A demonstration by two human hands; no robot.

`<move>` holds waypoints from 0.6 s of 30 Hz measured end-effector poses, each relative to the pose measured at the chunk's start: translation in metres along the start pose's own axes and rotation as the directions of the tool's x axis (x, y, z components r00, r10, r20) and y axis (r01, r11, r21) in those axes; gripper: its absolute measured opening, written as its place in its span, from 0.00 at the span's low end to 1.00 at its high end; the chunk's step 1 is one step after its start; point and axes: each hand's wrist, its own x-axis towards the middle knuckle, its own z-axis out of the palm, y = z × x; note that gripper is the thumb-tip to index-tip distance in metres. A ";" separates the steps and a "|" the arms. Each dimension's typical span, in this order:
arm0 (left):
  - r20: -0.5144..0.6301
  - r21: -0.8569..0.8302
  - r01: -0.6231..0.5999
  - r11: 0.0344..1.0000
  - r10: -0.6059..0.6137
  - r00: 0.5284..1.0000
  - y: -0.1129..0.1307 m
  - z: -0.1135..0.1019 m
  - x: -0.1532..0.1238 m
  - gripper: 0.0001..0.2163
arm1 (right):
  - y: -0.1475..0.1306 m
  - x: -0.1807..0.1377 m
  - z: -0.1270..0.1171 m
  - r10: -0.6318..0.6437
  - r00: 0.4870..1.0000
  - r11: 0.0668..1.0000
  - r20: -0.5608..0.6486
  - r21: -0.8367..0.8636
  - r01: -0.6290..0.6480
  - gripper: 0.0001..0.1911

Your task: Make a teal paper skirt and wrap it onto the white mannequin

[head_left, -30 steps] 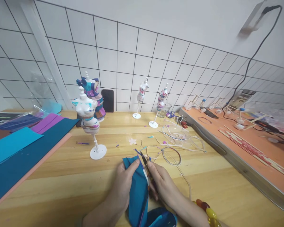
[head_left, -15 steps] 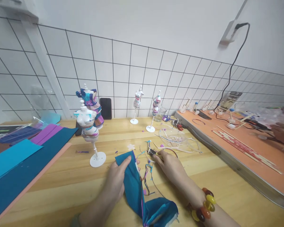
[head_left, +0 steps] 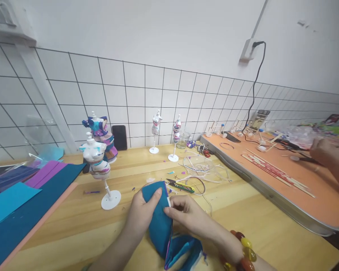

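My left hand (head_left: 142, 215) grips a folded piece of teal fabric (head_left: 158, 222) from the left, thumb on top. My right hand (head_left: 186, 214) pinches the same fabric at its right edge, where a white and purple trim shows. Small thread snips (head_left: 178, 184) with green-yellow handles lie on the wooden table (head_left: 73, 222) just beyond the fabric, touched by neither hand. A small white mannequin (head_left: 97, 165) on a round stand is to the left of my hands.
Teal, blue, purple and pink sheets (head_left: 22, 203) lie at the left. Three more small mannequins and a black phone (head_left: 119, 137) stand by the wire grid. Thin hoops and a clear bowl (head_left: 198, 164) lie behind. Another person's hand (head_left: 326, 154) works at the orange board (head_left: 285, 188) on the right.
My right hand has put the snips down on the table and moved back to pinch the fabric's edge. The view has tilted up and shifted right.
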 end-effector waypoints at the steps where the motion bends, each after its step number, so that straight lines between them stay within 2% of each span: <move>1: 0.026 -0.020 0.019 1.000 -0.019 0.999 0.001 0.002 0.000 0.13 | -0.001 0.001 -0.004 -0.004 1.000 0.998 -0.016 0.064 0.005 0.20; 4: 0.213 -0.118 0.096 0.988 -0.069 0.975 -0.001 0.007 -0.004 0.15 | -0.003 0.006 -0.020 -0.018 0.996 0.981 -0.092 0.189 0.035 0.19; 6: 0.346 -0.120 0.181 0.976 -0.129 0.929 -0.007 0.009 -0.008 0.15 | -0.005 0.009 -0.031 -0.025 0.987 0.962 -0.159 0.264 0.066 0.19; 8: 0.443 -0.030 0.290 0.957 -0.247 0.862 -0.012 0.010 -0.013 0.15 | -0.006 0.012 -0.041 -0.028 0.972 0.934 -0.232 0.342 0.109 0.18; 11: 0.505 0.030 0.275 0.961 -0.253 0.825 -0.017 0.012 -0.021 0.12 | -0.009 0.014 -0.052 -0.017 0.950 0.888 -0.312 0.432 0.158 0.14; 15: 0.633 -0.022 0.283 0.959 -0.206 0.746 -0.024 0.015 -0.026 0.15 | -0.011 0.015 -0.065 0.018 0.933 0.839 -0.359 0.512 0.181 0.16; 16: 0.628 -0.018 0.279 0.960 -0.206 0.750 -0.026 0.015 -0.026 0.16 | -0.010 0.016 -0.068 0.024 0.929 0.829 -0.369 0.526 0.187 0.17; 18: 0.570 0.028 0.271 0.962 -0.238 0.787 -0.032 0.013 -0.024 0.16 | -0.009 0.017 -0.074 0.035 0.922 0.811 -0.387 0.550 0.200 0.17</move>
